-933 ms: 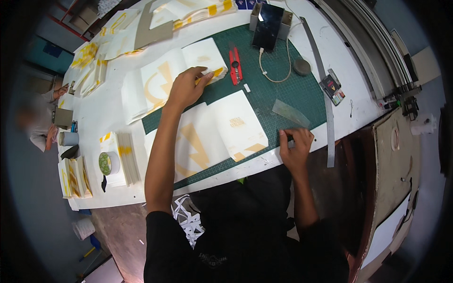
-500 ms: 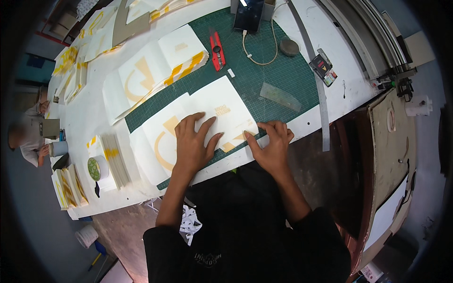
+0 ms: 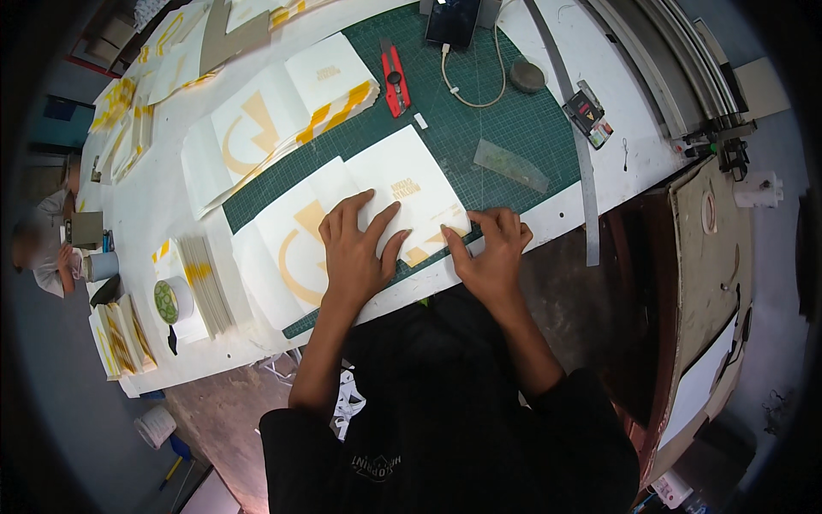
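A white printed sheet [image 3: 401,158] with yellow-orange shapes lies folded on the green cutting mat [image 3: 535,103], by the table's near edge. My left hand [image 3: 353,253] rests on its middle, fingers spread and fingertips pressing the paper. At the sheet's near right corner, my right hand [image 3: 495,253] has its fingers curled, with the corner between thumb and index finger. The palms hide part of the print. Beyond the sheet lies a stack of similar printed sheets [image 3: 291,111]. A red utility knife [image 3: 395,81] rests on the mat.
A clear strip [image 3: 511,166], a round dark block [image 3: 527,77] and a cabled phone [image 3: 451,24] lie on the mat. A metal ruler [image 3: 591,210] crosses the table's right side. Folded bundles [image 3: 201,287] and a round container [image 3: 167,300] stand left. Another person [image 3: 53,244] is at far left.
My right thumb has shifted slightly at the sheet's corner, and my left fingers have moved a little. The whole view has tilted slightly; the sheet stays under my hands.
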Demonstrator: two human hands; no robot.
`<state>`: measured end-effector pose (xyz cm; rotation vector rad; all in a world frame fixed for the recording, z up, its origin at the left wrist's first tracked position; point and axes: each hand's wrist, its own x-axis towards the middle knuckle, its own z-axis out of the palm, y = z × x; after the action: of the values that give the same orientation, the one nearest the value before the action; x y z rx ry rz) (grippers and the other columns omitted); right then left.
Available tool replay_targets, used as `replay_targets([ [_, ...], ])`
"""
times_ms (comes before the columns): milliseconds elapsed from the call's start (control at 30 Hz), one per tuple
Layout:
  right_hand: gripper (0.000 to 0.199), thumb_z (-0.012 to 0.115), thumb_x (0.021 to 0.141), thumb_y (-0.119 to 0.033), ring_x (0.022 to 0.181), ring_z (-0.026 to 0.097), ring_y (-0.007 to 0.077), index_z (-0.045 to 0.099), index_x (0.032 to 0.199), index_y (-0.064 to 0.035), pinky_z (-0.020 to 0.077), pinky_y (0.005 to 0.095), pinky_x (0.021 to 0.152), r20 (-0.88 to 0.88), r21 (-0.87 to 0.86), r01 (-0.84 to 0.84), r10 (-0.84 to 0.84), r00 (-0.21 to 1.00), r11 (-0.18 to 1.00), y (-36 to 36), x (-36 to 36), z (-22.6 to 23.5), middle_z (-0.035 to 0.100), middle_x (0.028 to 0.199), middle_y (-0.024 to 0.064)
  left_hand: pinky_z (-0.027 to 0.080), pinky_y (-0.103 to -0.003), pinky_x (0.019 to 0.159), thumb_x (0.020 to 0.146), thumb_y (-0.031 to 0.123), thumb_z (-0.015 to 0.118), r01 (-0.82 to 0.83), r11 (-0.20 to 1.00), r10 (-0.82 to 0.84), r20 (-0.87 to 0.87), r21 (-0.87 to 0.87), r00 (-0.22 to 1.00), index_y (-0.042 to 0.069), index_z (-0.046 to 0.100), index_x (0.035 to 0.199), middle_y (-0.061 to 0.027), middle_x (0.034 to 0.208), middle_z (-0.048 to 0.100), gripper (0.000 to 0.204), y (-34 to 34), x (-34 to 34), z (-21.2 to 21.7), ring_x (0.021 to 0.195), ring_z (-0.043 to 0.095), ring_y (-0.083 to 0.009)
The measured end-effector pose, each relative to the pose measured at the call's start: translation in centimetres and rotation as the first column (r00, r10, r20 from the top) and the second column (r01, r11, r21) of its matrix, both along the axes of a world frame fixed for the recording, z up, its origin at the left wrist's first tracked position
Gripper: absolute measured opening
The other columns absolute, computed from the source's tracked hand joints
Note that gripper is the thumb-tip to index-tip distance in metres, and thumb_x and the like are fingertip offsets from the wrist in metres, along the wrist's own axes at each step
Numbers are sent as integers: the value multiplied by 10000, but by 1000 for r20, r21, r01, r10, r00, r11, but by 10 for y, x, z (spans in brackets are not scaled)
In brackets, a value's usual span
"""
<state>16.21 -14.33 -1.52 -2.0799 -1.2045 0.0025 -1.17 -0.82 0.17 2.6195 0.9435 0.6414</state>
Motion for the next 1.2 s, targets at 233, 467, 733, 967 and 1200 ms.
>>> replay_targets([
  [233, 390, 893, 825, -225, 1070, 596, 273, 711, 1110, -31, 354, 463, 984, -66, 36, -7, 10, 998, 999, 2, -6, 5, 650, 1106, 110, 355, -485, 1109, 899, 300, 814, -8, 1000, 8, 7, -19, 1000, 135, 785, 1247, -165, 1397, 615, 387, 0, 0, -2, 1309, 530, -347],
  [467, 432, 862, 857, -261, 1157, 577, 307, 677, 1160, -14, 335, 524, 1001, -133, 32, -34, 38, 990, 999, 0, -3, 1, 683, 1177, 151, 359, -485, 1107, 898, 308, 818, -12, 1000, 13, 5, -18, 1000, 137, 786, 1249, -165, 1399, 614, 391, 0, -1, -2, 1315, 526, -345],
  [733, 465, 900, 803, -124, 1119, 633, 344, 660, 1182, -3, 463, 481, 980, -269, 174, -34, 81, 960, 984, 2, -4, 5, 673, 1183, 178, 359, -483, 1107, 898, 308, 822, -14, 1000, 14, 6, -19, 1000, 137, 788, 1244, -165, 1400, 614, 388, 0, -1, -4, 1316, 527, -344],
  [967, 587, 889, 773, -41, 1174, 654, 373, 627, 1297, -2, 551, 419, 1001, -382, 265, -183, 278, 881, 947, 0, 13, 18, 637, 1231, 208, 364, -494, 1113, 898, 300, 822, -7, 1000, 7, 23, -21, 1000, 140, 776, 1255, -160, 1405, 611, 394, 0, -3, -3, 1324, 524, -351],
  [1200, 550, 902, 775, -44, 1203, 649, 364, 686, 1281, -44, 558, 429, 1004, -284, 187, -368, 409, 867, 911, 0, 18, 30, 621, 1290, 184, 369, -501, 1120, 902, 287, 818, -4, 999, 5, 28, -33, 1000, 145, 765, 1266, -164, 1416, 604, 395, 0, -3, -3, 1330, 521, -358],
])
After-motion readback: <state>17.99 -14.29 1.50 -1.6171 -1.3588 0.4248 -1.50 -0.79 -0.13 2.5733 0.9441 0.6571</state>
